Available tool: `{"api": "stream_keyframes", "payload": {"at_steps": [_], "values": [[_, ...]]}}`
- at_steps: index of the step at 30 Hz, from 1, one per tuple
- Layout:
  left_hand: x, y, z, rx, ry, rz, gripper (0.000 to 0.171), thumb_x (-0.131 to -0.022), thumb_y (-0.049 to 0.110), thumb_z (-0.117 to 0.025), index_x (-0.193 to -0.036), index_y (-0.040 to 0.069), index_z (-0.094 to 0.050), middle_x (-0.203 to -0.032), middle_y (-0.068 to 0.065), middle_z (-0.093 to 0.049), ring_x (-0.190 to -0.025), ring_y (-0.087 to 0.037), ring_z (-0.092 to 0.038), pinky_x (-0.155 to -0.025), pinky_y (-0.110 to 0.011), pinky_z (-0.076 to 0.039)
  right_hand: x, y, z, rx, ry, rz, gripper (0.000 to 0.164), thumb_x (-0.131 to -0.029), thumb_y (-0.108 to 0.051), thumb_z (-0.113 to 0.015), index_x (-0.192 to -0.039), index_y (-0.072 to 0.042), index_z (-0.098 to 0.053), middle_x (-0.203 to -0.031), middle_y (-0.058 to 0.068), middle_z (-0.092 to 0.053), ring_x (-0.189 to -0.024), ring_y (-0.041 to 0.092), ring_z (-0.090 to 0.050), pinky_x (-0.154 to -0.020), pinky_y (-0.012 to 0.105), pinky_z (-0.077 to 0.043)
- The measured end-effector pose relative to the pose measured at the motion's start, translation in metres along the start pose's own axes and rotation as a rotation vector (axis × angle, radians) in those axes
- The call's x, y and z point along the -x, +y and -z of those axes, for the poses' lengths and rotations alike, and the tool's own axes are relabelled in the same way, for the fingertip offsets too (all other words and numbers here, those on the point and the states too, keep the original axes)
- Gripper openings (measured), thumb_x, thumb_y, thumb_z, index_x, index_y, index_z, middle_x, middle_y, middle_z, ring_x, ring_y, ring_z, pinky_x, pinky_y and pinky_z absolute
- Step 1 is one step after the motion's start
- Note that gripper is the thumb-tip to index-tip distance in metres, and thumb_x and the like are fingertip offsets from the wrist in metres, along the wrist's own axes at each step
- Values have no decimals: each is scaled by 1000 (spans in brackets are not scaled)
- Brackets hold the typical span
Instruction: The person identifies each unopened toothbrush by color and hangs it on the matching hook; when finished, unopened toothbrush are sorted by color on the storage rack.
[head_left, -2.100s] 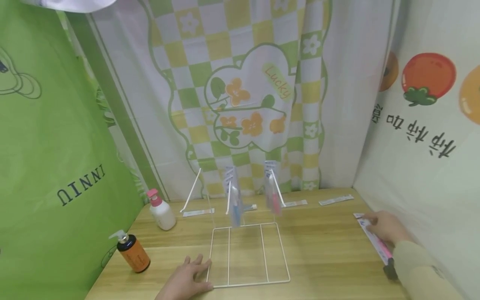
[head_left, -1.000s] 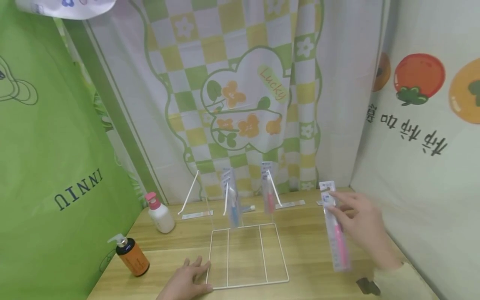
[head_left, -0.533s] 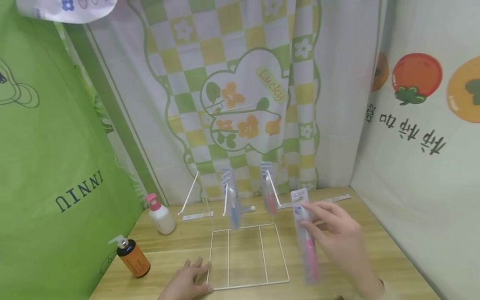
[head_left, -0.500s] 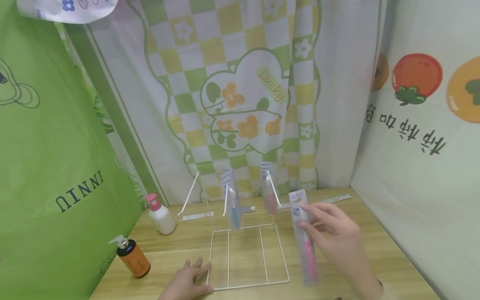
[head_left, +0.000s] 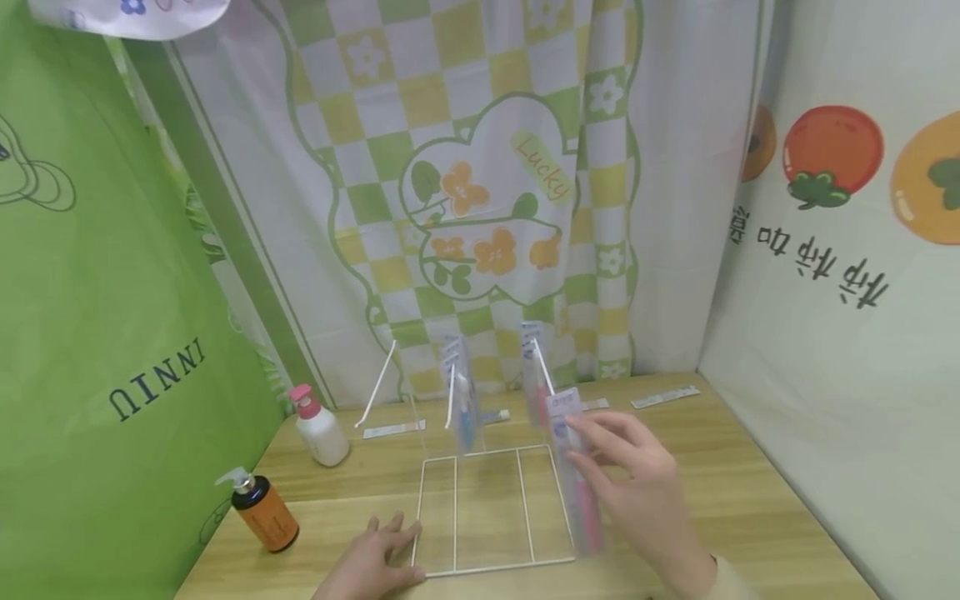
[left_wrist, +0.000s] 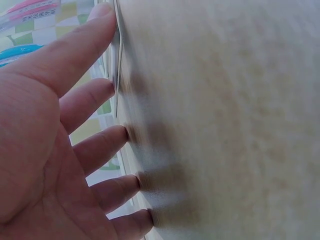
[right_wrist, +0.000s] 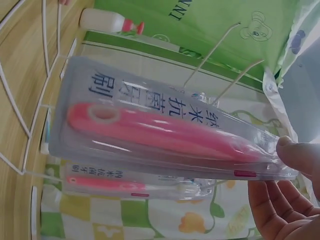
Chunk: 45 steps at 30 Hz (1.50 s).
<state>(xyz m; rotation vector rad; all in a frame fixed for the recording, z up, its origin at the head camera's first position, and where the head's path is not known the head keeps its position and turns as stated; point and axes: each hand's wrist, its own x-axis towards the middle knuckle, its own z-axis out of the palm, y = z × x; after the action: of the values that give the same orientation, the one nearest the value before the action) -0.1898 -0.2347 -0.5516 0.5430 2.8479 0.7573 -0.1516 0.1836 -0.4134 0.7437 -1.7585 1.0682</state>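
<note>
My right hand (head_left: pixel 633 479) pinches a packaged pink toothbrush (head_left: pixel 581 496) near its upper end, between thumb and fingers. The right wrist view shows the clear blister pack (right_wrist: pixel 155 135) large, its pink handle away from the hand. A white wire display rack (head_left: pixel 495 569) stands on the table; the held pack overlaps its right side, just below the right hook. Packaged blue toothbrushes (head_left: pixel 463 417) hang on the middle hook, and a packaged pink toothbrush (right_wrist: pixel 110 186) on the right one. The left hook (head_left: pixel 377 383) is bare. My left hand (head_left: pixel 367 560), fingers spread, touches the base's front left corner.
An orange pump bottle (head_left: pixel 268 515) and a white bottle with a pink pump (head_left: pixel 322 433) stand at the left. Flat narrow packets (head_left: pixel 665 397) and a small tube (head_left: pixel 497 415) lie along the table's back edge. Printed curtains (head_left: pixel 510 208) close in behind.
The right hand has picked up the pink toothbrush pack from the table's right side and carried it left to the rack, held roughly upright. The left hand has stayed at the base.
</note>
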Motion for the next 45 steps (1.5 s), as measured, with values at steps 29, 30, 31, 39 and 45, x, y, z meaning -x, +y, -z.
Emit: {"api": "stream_keyframes", "payload": {"at_steps": [29, 30, 31, 39, 45], "values": [[0, 0, -1, 13, 6, 1, 82, -86, 57, -85, -151, 13, -64, -161, -33, -44, -140, -79, -25, -106, -92, -19, -14, 55, -50, 60, 25, -50, 46, -81, 9, -89, -125, 1, -76, -115, 17, -69, -87, 29, -76, -74, 23, -65], [0, 1, -1, 14, 4, 3, 82, -86, 57, -85, -151, 13, -64, -161, -33, -44, -141, -79, -25, -106, -92, -19, -15, 59, -52, 70, 31, -44, 45, -82, 8, -89, -124, 2, -76, -114, 18, -69, -88, 30, -76, -73, 23, -65], [0, 0, -1, 14, 2, 5, 82, -86, 58, -85, -151, 13, -64, -162, -32, -44, -141, -79, -25, -106, -92, -19, -16, 64, -55, 77, 39, -42, 44, -83, 6, -89, -124, 2, -76, -114, 19, -69, -89, 32, -76, -73, 23, -65], [-1, -2, -4, 1, 5, 3, 82, -86, 59, -85, -151, 13, -64, -161, -32, -44, -141, -79, -26, -106, -92, -20, -23, 88, -73, 128, 70, -57, 39, -86, 0, -89, -123, 2, -75, -112, 21, -68, -86, 33, -76, -69, 28, -66], [-3, -3, -4, 1, -4, 7, 82, -86, 59, -84, -151, 14, -64, -162, -32, -44, -140, -79, -26, -106, -92, -20, -27, 96, -79, 124, 51, -111, 39, -89, -2, -88, -125, 3, -74, -116, 22, -66, -88, 33, -76, -75, 26, -65]]}}
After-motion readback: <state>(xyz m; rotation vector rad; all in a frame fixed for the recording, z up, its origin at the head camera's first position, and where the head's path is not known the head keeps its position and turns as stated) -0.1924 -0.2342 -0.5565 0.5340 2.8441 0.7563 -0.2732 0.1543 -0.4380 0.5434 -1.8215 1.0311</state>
